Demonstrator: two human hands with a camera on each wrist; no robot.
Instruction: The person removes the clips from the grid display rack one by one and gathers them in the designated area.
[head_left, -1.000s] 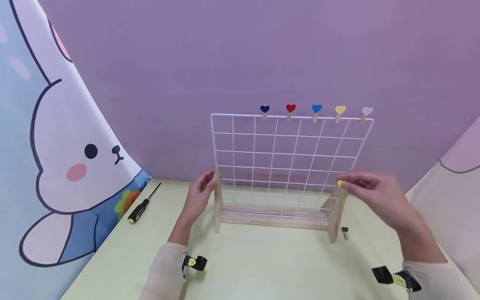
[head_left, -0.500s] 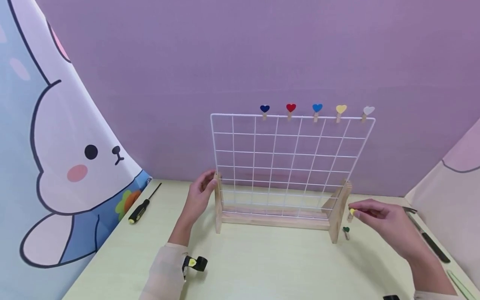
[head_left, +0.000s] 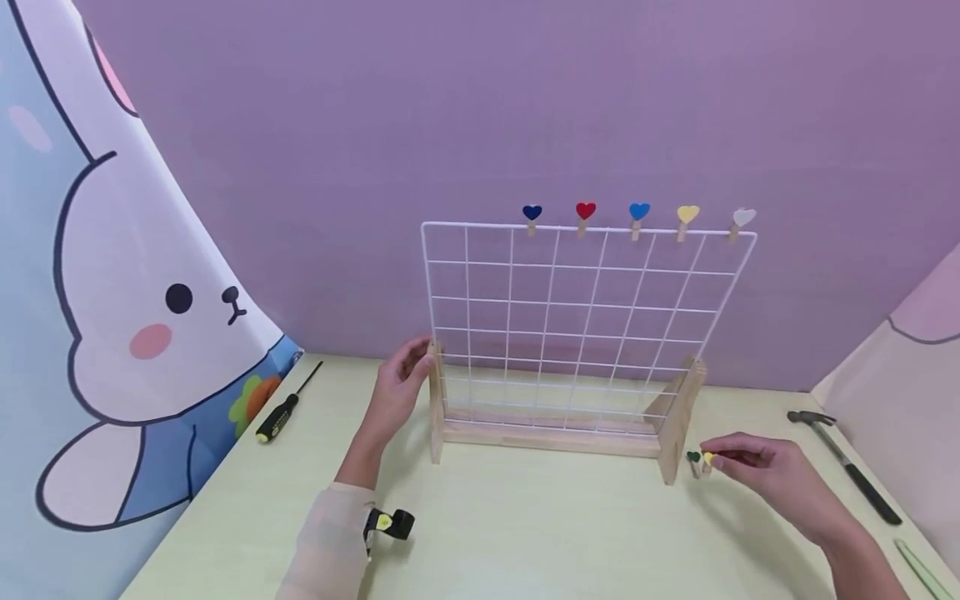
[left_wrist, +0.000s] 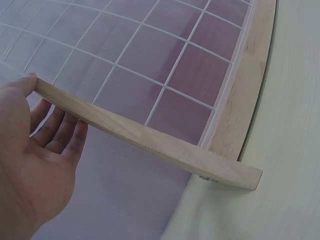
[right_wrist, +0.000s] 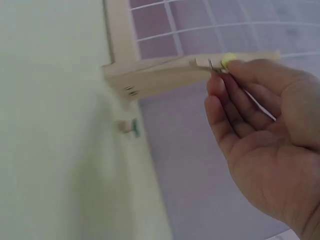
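Observation:
A white wire grid (head_left: 555,287) stands in a wooden stand (head_left: 551,437), with several heart-topped clothespins clipped along its top right, among them a red-heart clothespin (head_left: 586,214). My left hand (head_left: 401,387) grips the top of the stand's left upright (left_wrist: 135,132), thumb on one side and fingers curled on the other. Right of the stand, my right hand (head_left: 780,475) pinches a small wooden clothespin with a yellow heart (right_wrist: 229,59) between thumb and fingers. Close beside it in the head view, a green-heart clothespin (head_left: 694,462) lies on the table.
A black-and-yellow screwdriver (head_left: 279,417) lies at the table's left. Along the right edge are a hammer (head_left: 851,467) and a pale green tool (head_left: 922,571), partly cut off. The purple backdrop (head_left: 375,167) rises behind the table (head_left: 525,533).
My right hand has moved from the right upright's top down and rightward with the yellow-heart clothespin, near the green one. The hammer has come into view. My left hand keeps its place.

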